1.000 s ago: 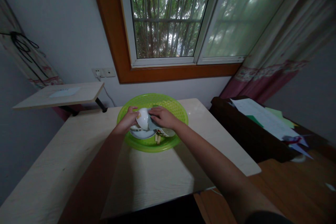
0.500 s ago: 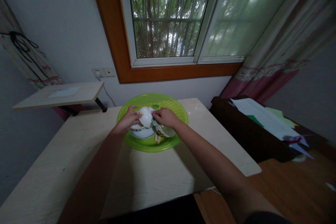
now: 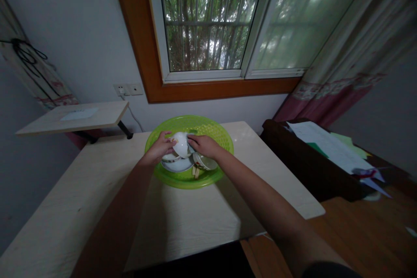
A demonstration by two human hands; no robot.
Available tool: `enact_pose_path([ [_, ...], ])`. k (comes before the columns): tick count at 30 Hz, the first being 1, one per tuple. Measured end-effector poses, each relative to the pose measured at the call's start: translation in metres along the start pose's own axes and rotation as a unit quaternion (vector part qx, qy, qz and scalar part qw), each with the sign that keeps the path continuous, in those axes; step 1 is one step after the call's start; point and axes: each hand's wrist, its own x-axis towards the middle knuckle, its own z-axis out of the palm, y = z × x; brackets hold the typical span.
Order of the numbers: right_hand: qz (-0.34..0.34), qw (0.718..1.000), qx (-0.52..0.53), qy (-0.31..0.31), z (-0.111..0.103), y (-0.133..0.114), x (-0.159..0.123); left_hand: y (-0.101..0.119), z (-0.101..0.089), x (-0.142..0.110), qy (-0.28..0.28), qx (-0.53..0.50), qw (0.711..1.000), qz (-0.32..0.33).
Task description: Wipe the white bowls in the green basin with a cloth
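Observation:
A white bowl is held tilted over a green plastic basket, its smooth outside towards me. My left hand grips it by the left side, fingers closed on the edge. At the bowl's right side is my right hand, its fingers closed on a pale grey, cloth-like piece pressed against the bowl; most of that piece is hidden. Below lie a white dish and another patterned bowl, tipped on its side. Short wooden pieces stick out between them.
The basket stands on a pale wooden table against the wall under a window. A raised shelf with a paper on it is at the left. To the right, papers lie on a dark piece of furniture.
My right hand has shifted slightly left across the bowl's side. My left hand keeps its hold on the bowl, which has barely moved.

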Motion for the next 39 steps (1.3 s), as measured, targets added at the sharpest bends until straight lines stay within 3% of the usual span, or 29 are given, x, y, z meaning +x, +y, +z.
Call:
enact_pose_path([
  [5,0.016,0.999,-0.040,0.015,-0.007,-0.003,-0.002,-0.004,-0.003,0.004,0.000,0.003,1.000,0.001],
  [13,-0.011,0.996,0.068,0.051,-0.012,-0.007,-0.006,-0.008,-0.003,0.009,0.008,0.004,1.000,0.000],
  [18,-0.054,0.994,0.091,0.035,-0.010,-0.006,-0.006,-0.007,-0.003,0.008,0.011,0.002,1.000,0.001],
  [28,-0.110,0.979,0.133,0.110,0.001,0.005,0.001,-0.005,-0.003,0.005,0.006,-0.001,1.000,-0.001],
  [32,-0.055,0.985,0.076,0.145,0.002,0.009,0.001,-0.004,-0.002,0.005,0.011,0.015,1.000,-0.003],
  [39,0.057,0.994,-0.005,0.090,0.001,0.007,-0.001,-0.005,-0.001,0.005,0.009,0.014,1.000,0.003],
])
